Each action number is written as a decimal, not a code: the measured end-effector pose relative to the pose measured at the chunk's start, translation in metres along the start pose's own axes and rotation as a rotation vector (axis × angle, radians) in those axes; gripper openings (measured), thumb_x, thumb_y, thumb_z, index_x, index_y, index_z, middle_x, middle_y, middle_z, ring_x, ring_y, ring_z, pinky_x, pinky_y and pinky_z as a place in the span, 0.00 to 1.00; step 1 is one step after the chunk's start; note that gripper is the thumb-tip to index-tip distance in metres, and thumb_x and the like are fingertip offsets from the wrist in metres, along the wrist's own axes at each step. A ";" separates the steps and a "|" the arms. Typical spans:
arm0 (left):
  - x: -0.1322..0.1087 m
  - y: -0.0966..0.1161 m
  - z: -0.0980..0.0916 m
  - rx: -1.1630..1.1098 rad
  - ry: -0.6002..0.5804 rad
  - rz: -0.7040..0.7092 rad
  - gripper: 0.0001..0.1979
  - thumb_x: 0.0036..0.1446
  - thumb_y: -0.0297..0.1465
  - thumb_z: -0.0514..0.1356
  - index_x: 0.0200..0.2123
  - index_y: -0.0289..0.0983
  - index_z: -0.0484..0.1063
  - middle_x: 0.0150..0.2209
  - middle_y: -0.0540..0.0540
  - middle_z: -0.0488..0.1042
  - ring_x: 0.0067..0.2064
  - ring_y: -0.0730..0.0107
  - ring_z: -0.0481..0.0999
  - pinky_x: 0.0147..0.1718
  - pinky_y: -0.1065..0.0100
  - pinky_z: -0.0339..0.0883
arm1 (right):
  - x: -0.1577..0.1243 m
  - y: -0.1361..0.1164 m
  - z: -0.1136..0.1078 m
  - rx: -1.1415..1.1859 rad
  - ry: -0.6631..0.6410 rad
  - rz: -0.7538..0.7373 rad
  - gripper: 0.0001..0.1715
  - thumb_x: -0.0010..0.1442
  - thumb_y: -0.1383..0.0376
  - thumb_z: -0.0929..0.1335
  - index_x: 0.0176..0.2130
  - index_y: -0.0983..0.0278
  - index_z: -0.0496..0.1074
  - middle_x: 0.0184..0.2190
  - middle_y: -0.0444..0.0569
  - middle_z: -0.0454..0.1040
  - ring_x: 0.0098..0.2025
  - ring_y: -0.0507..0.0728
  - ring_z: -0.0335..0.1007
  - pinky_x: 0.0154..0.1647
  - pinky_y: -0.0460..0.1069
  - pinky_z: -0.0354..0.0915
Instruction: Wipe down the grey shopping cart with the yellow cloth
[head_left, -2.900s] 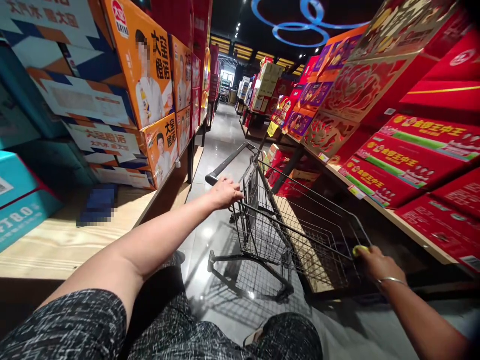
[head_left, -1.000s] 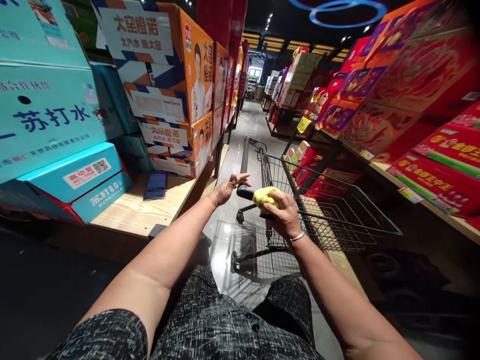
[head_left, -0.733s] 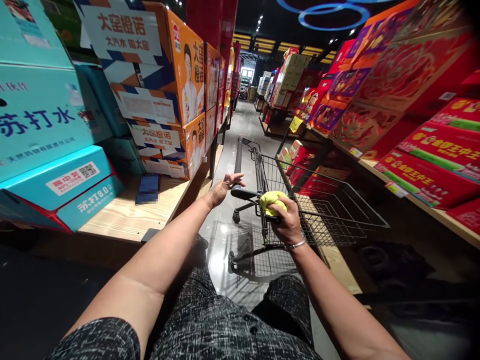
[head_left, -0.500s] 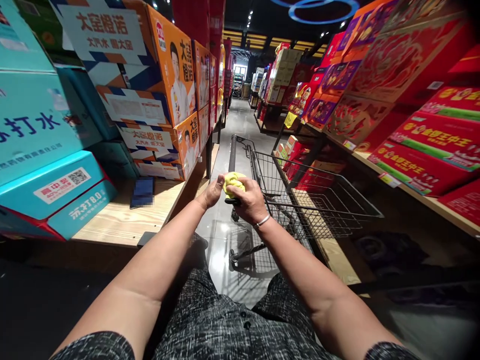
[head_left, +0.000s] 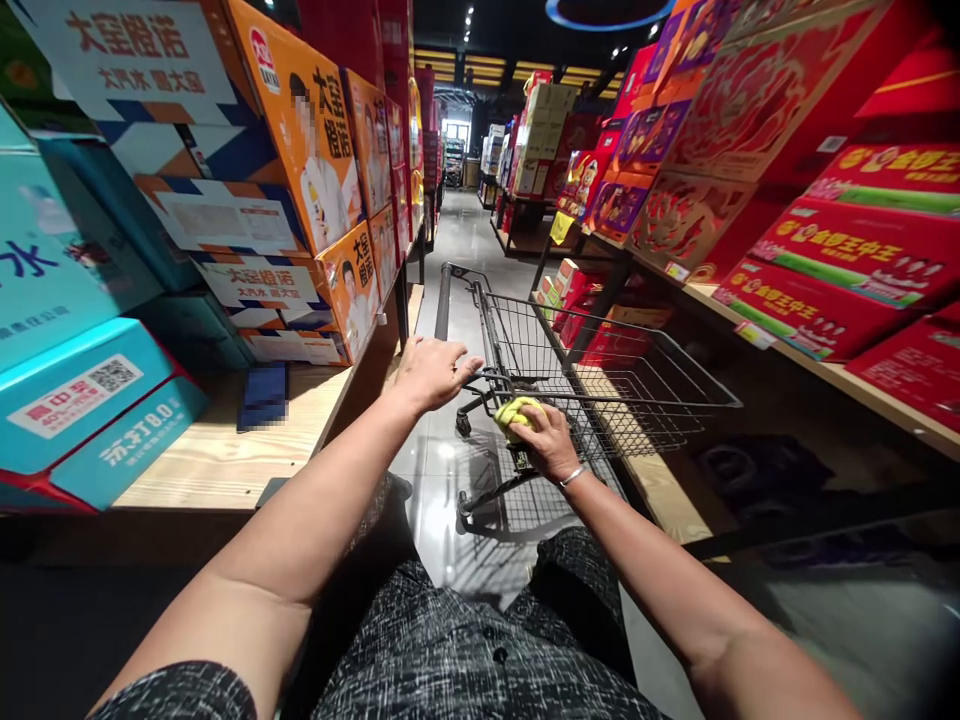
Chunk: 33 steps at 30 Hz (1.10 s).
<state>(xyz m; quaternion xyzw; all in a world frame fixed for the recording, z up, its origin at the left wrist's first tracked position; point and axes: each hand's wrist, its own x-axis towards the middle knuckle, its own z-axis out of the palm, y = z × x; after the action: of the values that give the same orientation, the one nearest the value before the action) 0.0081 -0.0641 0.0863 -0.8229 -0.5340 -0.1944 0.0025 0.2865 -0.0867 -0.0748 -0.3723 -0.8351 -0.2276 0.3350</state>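
A black wire shopping cart (head_left: 600,385) stands sideways before me in the aisle. My left hand (head_left: 433,372) lies over the near end of its dark handle (head_left: 444,300), fingers curled across the bar and partly hidden. A crumpled yellow-green cloth (head_left: 517,418) is in my right hand (head_left: 553,442), pressed against the cart's frame just below the basket's near corner. My right fingers are bent over the cloth.
On the left wooden shelf stand orange cartons (head_left: 300,170), teal boxes (head_left: 82,400) and a dark phone-like object (head_left: 262,396). Red gift boxes (head_left: 840,260) fill the right shelf, close beside the basket. The grey floor (head_left: 469,225) runs ahead between shelves.
My right hand has moved the cloth from the handle's end down and right to the frame. My left hand has left the cloth and come onto the handle. The view has shifted slightly.
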 end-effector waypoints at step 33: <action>-0.001 -0.003 0.036 0.176 0.092 0.014 0.27 0.72 0.50 0.48 0.34 0.42 0.80 0.36 0.43 0.81 0.40 0.58 0.77 0.43 0.57 0.57 | 0.027 0.019 0.015 0.229 -0.095 0.378 0.15 0.62 0.62 0.69 0.49 0.54 0.80 0.57 0.51 0.72 0.54 0.64 0.64 0.54 0.60 0.61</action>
<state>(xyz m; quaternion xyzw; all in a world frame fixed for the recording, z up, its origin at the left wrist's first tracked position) 0.0167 -0.0560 0.0526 -0.8134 -0.5424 -0.1846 0.1007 0.2820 -0.0523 -0.0627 -0.4923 -0.7856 -0.0468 0.3719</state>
